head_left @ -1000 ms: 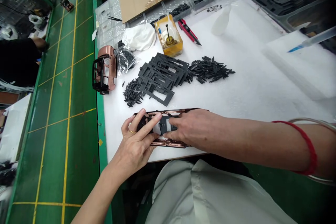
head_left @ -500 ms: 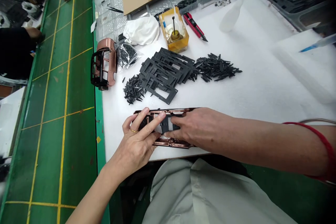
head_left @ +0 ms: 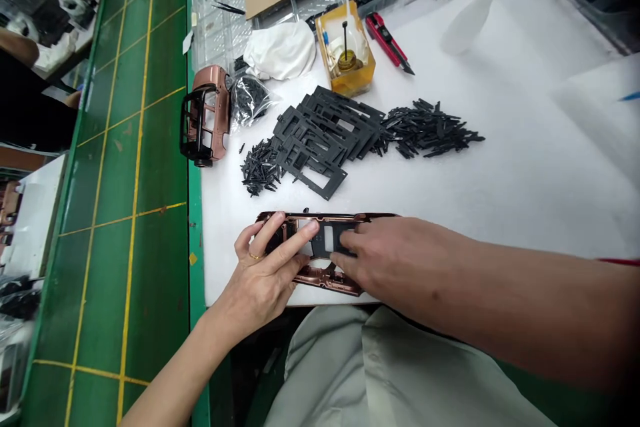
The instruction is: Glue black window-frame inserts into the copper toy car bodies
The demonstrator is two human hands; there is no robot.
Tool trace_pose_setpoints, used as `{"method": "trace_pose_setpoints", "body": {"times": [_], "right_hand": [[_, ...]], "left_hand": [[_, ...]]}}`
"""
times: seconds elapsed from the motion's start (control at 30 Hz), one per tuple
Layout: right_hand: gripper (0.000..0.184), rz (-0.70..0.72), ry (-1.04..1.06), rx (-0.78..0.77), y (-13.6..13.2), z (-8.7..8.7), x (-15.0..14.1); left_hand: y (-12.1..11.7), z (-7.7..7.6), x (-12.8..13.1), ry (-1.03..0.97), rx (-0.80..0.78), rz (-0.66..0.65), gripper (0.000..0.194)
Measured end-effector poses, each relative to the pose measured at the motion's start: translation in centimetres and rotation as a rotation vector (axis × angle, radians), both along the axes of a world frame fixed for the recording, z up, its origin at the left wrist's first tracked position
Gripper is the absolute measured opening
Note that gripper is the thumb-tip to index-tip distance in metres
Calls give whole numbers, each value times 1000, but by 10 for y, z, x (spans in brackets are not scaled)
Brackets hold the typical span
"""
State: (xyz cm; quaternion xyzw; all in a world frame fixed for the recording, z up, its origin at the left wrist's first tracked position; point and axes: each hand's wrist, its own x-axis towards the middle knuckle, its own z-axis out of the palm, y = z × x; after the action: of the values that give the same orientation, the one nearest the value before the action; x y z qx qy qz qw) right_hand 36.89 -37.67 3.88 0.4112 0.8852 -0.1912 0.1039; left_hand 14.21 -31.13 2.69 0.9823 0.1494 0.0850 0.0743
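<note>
A copper-and-black model car body [head_left: 327,278] lies open side up at the table's front edge. My left hand [head_left: 265,275] grips its left end, fingers across the opening and thumb at the near side. Inside the body sits a flat black plastic panel [head_left: 319,243] with a rectangular cutout. On the panel's right part are the fingertips of my right hand [head_left: 385,250], thumb and fingers bent around it; the palm hides the body's right end. Beyond the hands lie stacked black plastic panels [head_left: 325,130], between two heaps of small black strips [head_left: 430,130].
Another copper model car body [head_left: 213,113] stands at the table's left edge. Behind are a bag of black parts [head_left: 250,100], a white cloth [head_left: 283,50], a yellow box [head_left: 357,80] with a small jar, and a red cutter [head_left: 387,43]. Left runs a green conveyor [head_left: 110,213]; a co-worker's arm shows beyond.
My right hand has shifted right along the black panel, uncovering more of it and its cutout. My left hand keeps its hold on the car body. The camera view has shifted slightly.
</note>
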Motion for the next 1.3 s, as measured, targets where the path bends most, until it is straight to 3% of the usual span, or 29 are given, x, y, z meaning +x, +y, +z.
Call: {"method": "trace_pose_setpoints", "body": {"times": [0.1,0.23,0.33,0.67,0.8,0.9,1.1,1.2,1.3], "right_hand": [[27,-25,36,50,-12,3,3],[21,-32,133,247,-25,1,4],[16,-22,138,277,-26,-3,5],[37,-40,-10,-92,-10,8,4],[45,-109,-35,-137,-2,9,-2],[46,-90,-32,-25,-9,4,-9],[33,-213,-14,463,-50,-10,-22],[25,-209,-49,527,-59,-13,-25],[32,-210,-51,528,-60,-13,-28]], "left_hand": [[-3,-3,-3,4,-3,33,31],[-5,-4,-4,11,-22,49,33],[-4,-3,-4,6,-21,37,33],[-3,0,0,9,25,8,26],[-5,-2,1,-26,54,-6,23],[-12,-6,-1,-51,106,2,24],[-37,-20,-9,-145,265,91,21],[-44,-26,-13,-182,307,126,17],[-44,-29,-16,-180,313,159,14]]}}
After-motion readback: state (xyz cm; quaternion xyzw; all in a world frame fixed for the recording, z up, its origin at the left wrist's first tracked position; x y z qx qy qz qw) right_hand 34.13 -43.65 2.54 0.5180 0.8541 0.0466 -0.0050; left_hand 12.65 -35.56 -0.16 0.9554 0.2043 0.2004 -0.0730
